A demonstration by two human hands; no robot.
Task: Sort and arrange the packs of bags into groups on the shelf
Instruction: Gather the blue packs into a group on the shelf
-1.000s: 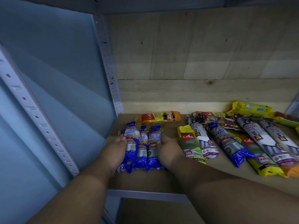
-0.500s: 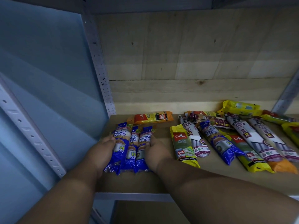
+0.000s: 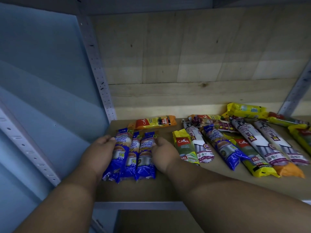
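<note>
Three blue "Singlet Handle" packs lie side by side, lengthwise, at the left end of the wooden shelf. My left hand presses against the left pack with its fingers curled over the pack's edge. My right hand does the same on the right pack, so the three are squeezed together between my hands. An orange-yellow pack lies crosswise behind them. To the right lie a yellow-green 25L pack, white draw-string packs and a fourth blue pack.
More mixed packs overlap in a loose heap at the right, up to the shelf's far right. A perforated metal post and a blue side panel close the left side. A wooden back wall stands behind.
Both hands stay at the sides of the three blue packs, with fingers now curled more over the outer packs. The view has shifted a little to the right.
</note>
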